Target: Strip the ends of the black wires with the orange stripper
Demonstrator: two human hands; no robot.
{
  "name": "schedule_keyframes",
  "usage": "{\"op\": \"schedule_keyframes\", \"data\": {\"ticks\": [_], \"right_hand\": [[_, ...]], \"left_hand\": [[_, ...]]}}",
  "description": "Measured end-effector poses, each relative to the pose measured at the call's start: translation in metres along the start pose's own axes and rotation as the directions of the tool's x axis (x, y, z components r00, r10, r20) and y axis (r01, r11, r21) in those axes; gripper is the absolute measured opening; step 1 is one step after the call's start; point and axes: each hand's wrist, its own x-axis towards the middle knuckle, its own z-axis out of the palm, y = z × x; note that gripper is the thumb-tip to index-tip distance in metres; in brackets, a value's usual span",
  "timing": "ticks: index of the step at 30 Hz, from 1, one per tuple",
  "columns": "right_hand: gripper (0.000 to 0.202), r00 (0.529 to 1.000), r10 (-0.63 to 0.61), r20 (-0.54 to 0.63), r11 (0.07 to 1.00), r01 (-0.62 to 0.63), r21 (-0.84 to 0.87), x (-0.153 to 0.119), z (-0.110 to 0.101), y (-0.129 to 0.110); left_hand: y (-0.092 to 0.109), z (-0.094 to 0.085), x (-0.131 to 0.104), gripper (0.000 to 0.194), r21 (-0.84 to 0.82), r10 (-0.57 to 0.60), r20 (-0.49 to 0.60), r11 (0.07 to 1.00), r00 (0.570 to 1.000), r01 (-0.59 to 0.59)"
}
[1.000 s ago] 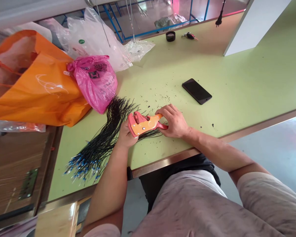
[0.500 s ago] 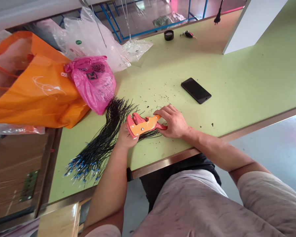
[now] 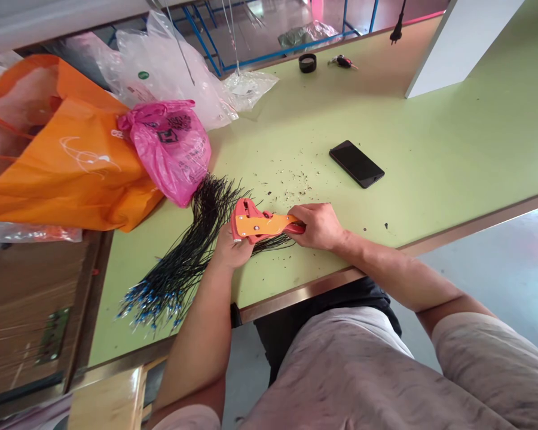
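My right hand [image 3: 317, 224] is wrapped around the squeezed handles of an orange and red wire stripper [image 3: 264, 226]. Its head points left, right over my left hand [image 3: 233, 248]. The fingers of that hand are closed and partly hidden behind the tool. Thin black wires [image 3: 273, 242] come out to the right from beside my left hand, below the stripper. A thick bundle of black wires [image 3: 186, 239] with blue and silvery ends lies on the table to the left, passing close behind my left hand. Whatever sits in the stripper's jaws is too small to see.
Bits of cut scrap [image 3: 298, 185] are scattered on the green table [image 3: 430, 149]. A black phone [image 3: 357, 164] lies to the right. A pink plastic bag [image 3: 173, 149] and an orange bag [image 3: 80, 161] stand at the left. Farther back are a black ring [image 3: 307, 63] and keys [image 3: 342, 61].
My right hand has closed on the stripper, bringing its handles together. The tool's head has tilted and its jaws have moved. More small scraps show on the table behind it.
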Motion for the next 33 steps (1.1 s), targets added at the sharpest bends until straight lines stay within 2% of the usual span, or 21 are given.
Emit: {"op": "schedule_keyframes", "data": {"ticks": [3,5,8,11,15,21,25,28,33], "right_hand": [[0.026,0.996,0.087,0.003,0.985,-0.086,0.152,0.001,-0.001,-0.004],[0.023,0.992,0.129,-0.009,0.946,-0.121,0.301,0.004,-0.004,-0.003],[0.030,0.971,0.226,-0.075,0.868,-0.166,0.469,0.010,-0.009,0.003],[0.036,0.936,0.336,-0.107,0.791,-0.219,0.571,0.014,-0.010,0.012],[0.044,0.926,0.376,-0.038,0.695,-0.255,0.672,0.016,-0.006,0.020],[0.048,0.933,0.361,0.002,0.646,-0.252,0.720,0.018,-0.003,0.021],[0.048,0.927,0.374,0.002,0.651,-0.264,0.711,0.018,-0.005,0.021],[0.046,0.926,0.378,-0.009,0.652,-0.259,0.713,0.018,-0.008,0.021],[0.047,0.929,0.369,0.000,0.643,-0.255,0.723,0.018,-0.009,0.022]], "left_hand": [[0.016,0.006,0.001,0.044,-0.083,-0.019,-0.015,0.996,1.000,0.017],[0.029,0.010,0.002,0.040,-0.081,-0.057,-0.008,0.995,0.998,0.056],[0.044,0.013,0.002,0.037,-0.108,-0.080,-0.003,0.991,0.997,0.080],[0.050,0.014,0.002,0.035,-0.154,-0.075,0.002,0.985,0.997,0.075],[0.048,0.014,0.002,0.035,-0.158,-0.068,0.024,0.985,0.997,0.071],[0.047,0.016,0.003,0.049,-0.108,-0.088,0.055,0.990,0.995,0.093],[0.039,0.015,0.007,0.040,0.088,-0.114,-0.013,0.989,0.993,0.115],[0.025,0.010,0.011,0.039,0.285,-0.126,-0.073,0.948,0.989,0.142],[0.004,0.003,0.015,0.049,0.399,-0.163,-0.082,0.898,0.983,0.182]]}}
